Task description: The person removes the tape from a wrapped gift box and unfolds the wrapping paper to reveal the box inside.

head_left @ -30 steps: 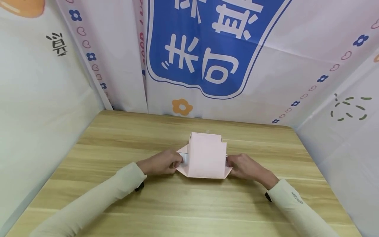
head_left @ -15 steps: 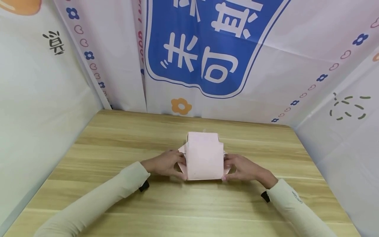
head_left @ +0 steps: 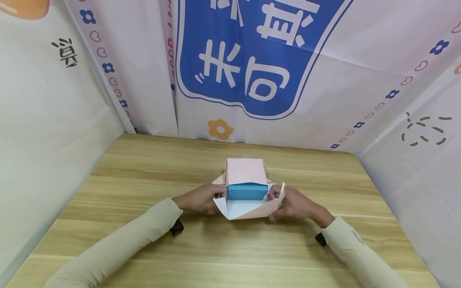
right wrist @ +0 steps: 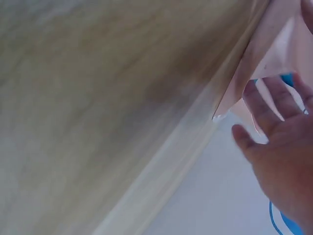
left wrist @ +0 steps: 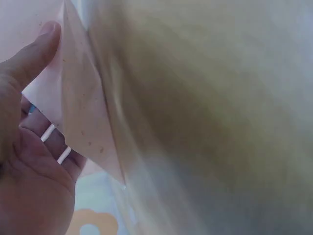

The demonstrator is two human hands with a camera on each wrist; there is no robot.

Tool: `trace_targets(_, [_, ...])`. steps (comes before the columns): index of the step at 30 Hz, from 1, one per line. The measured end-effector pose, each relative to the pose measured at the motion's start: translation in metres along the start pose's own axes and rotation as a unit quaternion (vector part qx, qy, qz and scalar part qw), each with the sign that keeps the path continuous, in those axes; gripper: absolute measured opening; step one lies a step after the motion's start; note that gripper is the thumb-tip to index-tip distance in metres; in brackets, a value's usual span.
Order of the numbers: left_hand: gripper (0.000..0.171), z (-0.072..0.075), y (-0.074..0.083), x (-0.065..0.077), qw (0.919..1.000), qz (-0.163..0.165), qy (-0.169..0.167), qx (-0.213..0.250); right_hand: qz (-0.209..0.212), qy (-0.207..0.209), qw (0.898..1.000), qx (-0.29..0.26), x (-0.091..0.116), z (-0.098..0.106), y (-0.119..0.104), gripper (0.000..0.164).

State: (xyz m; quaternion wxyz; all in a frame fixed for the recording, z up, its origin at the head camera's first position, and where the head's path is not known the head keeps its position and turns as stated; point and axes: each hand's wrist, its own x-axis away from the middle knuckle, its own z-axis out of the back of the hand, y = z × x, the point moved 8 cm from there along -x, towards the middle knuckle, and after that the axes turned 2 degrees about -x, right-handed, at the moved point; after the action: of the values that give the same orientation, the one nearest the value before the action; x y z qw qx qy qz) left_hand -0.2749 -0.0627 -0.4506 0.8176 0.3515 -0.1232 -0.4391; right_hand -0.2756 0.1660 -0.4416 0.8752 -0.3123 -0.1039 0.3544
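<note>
A blue box [head_left: 247, 192] stands near the middle of the table, partly covered by pink wrapping paper [head_left: 245, 170]. The paper's front part hangs loose toward me, its white inner side showing. At the box's left end, my left hand [head_left: 201, 198] holds the paper. The left wrist view shows its thumb [left wrist: 46, 41] on the pink outer side [left wrist: 83, 98], with the other fingers behind the sheet. My right hand [head_left: 295, 203] grips the paper at the right end, fingers inside the raised flap [head_left: 281, 192] and thumb outside. The right wrist view shows those fingers [right wrist: 279, 95] partly hidden by paper.
Beneath everything lies a wood-grain table [head_left: 230, 252]. A printed cloth [head_left: 324, 100] with a blue sign rises behind its far edge, and pale cloth walls stand left and right. Each wrist carries a small black device [head_left: 176, 227] below a light sleeve [head_left: 119, 240].
The paper's front part, earlier laid over the box, has come down and open toward me, exposing the blue front of the box. Both hands stay at the ends, fingers shifted onto the paper.
</note>
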Motion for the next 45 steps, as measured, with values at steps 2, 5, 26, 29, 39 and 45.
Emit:
trace_targets(2, [0.020,0.003,0.001,0.001,0.9997,-0.016,-0.004,0.018,0.019,0.021,1.000,0.007,0.001,0.005,0.000,0.040])
trace_targets(5, [0.019,0.007,0.000,0.005,0.9994,-0.035,0.001,0.007,0.059,0.046,0.997,0.029,0.002,0.010,-0.001,0.026])
trace_targets(26, [0.034,0.002,-0.004,0.017,0.9887,0.038,-0.050,-0.136,-0.046,-0.078,0.996,-0.004,0.004,0.004,0.015,0.027])
trace_targets(29, [0.035,-0.003,0.002,0.012,0.9720,0.027,-0.020,-0.233,-0.035,-0.051,0.997,0.045,0.000,0.000,0.014,0.016])
trace_targets(39, [0.085,-0.007,-0.014,0.012,0.9684,0.122,-0.052,-0.211,-0.088,-0.023,0.987,0.132,-0.008,-0.009,0.018,0.051])
trace_targets(45, [0.117,-0.012,-0.016,0.013,0.9597,0.152,-0.098,-0.215,-0.105,-0.073,0.987,0.096,-0.010,-0.015,0.015,0.100])
